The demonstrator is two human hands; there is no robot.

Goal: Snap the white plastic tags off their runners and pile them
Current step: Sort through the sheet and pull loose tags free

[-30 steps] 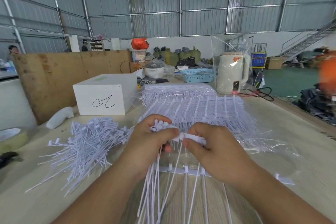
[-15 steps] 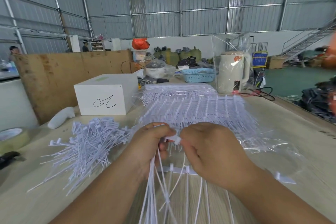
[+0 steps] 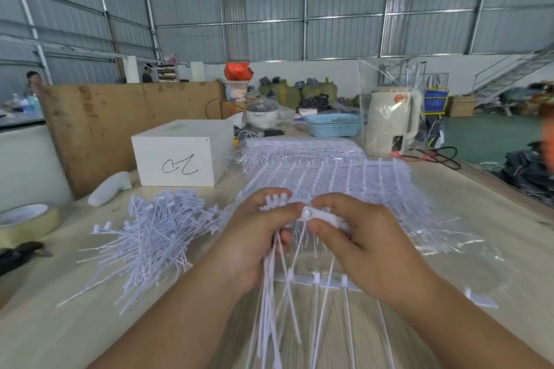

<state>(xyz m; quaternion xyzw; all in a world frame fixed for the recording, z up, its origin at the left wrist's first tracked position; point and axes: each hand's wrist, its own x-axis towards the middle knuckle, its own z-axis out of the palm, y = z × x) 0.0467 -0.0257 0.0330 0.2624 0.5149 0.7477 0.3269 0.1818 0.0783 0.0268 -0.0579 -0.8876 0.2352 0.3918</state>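
Tags (image 3: 278, 293) of white plastic hang as a bunch from the left hand (image 3: 254, 237), whose fingers curl round their heads while the long thin tails fall toward the camera over the wooden table (image 3: 494, 213). Just beside it, the right hand (image 3: 362, 246) pinches a flat tag head (image 3: 317, 216) between thumb and forefinger, so both hands are closed on plastic and almost touch at the middle. Below the hands a runner (image 3: 317, 280) lies flat on the table with a few tags attached to it. To the left a loose pile of tags (image 3: 153, 237) is spread on the table, well apart from the hands. Behind the hands sits a stack of full runners (image 3: 329, 177) partly covered by a clear plastic bag (image 3: 443, 237). Farther back stand a white box (image 3: 183, 153) with a black scribble, a blue basket (image 3: 332, 124) and a cream kettle (image 3: 389, 123) under clear wrap. A roll of tape (image 3: 27, 222) lies at the left edge.
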